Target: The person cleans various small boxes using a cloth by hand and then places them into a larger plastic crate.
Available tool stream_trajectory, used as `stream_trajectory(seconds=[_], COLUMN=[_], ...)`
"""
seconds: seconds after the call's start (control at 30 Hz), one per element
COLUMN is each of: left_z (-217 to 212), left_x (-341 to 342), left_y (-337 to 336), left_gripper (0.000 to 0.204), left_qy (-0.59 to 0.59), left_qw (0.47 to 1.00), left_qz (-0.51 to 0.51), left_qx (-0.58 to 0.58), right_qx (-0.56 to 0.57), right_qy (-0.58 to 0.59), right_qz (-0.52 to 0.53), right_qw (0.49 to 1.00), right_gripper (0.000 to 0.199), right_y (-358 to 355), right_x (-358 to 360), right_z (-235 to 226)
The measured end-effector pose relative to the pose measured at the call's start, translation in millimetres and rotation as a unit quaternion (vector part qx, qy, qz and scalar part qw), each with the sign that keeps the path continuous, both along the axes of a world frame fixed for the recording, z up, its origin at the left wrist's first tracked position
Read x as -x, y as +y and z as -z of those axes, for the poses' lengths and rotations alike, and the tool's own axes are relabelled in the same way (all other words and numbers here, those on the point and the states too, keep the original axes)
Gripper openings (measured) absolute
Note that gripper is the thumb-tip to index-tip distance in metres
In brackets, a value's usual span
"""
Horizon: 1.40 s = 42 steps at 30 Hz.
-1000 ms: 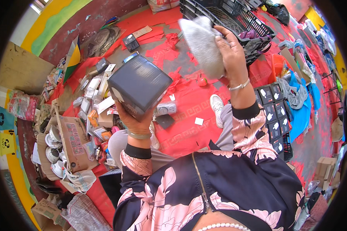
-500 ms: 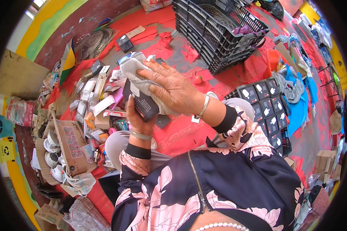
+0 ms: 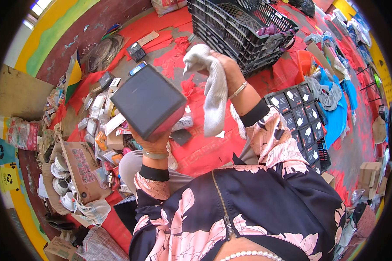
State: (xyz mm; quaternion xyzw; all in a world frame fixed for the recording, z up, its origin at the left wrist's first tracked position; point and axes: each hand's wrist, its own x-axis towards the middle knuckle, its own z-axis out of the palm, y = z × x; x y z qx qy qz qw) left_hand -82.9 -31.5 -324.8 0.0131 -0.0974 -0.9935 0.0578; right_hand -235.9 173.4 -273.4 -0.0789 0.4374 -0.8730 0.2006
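As left hand [image 3: 155, 145] grips black box [image 3: 146, 101], right hand [image 3: 227, 69] clutches cloth [image 3: 215, 100] (gap between edges).

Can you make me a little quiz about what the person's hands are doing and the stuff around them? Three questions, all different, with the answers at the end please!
1. What is the right hand holding?

2. True or false: the left hand is holding a black box.

3. Pick one. What is packed in rows in the low black crate on the right of the picture?
A) green bottles
B) small black boxes with white pictures on them
C) orange balls

Key:
1. A light grey cloth.
2. True.
3. B.
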Motion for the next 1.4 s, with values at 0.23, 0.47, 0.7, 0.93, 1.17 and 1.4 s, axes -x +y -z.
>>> stream_trajectory(seconds=[0.23,0.47,0.7,0.93,1.17,1.4], left_z=[21.2,32.1,16.0,13.0,-23.0,-6.3], left_x=[8.3,5.5,3.8,2.3,6.9,15.6], left_y=[24.9,19.2,9.0,-0.6,12.4,14.1], left_gripper=[0.072,0.064,0.057,0.055,0.069,0.074], left_qy=[-0.077,0.032,0.115,0.067,0.048,-0.001], left_qw=[0.995,0.995,0.989,0.997,0.998,0.999], left_qz=[0.067,0.088,0.092,0.024,0.049,-0.016], left_qx=[0.003,-0.037,-0.023,0.034,0.000,0.051], right_qx=[0.034,-0.015,-0.230,-0.398,-0.616,-0.477], right_qy=[0.007,0.115,0.308,0.552,0.426,0.397], right_qz=[-0.072,-0.081,-0.059,0.012,0.020,-0.075], right_qw=[0.997,0.990,0.921,0.733,0.662,0.780], right_gripper=[0.032,0.039,0.039,0.019,0.013,0.022], right_y=[-41.1,-56.4,-52.1,-43.0,-15.4,-37.8], right_x=[-36.5,-36.6,-55.6,-49.4,-32.3,-57.1], right_z=[-8.3,26.0,16.9,8.5,10.9,56.7])
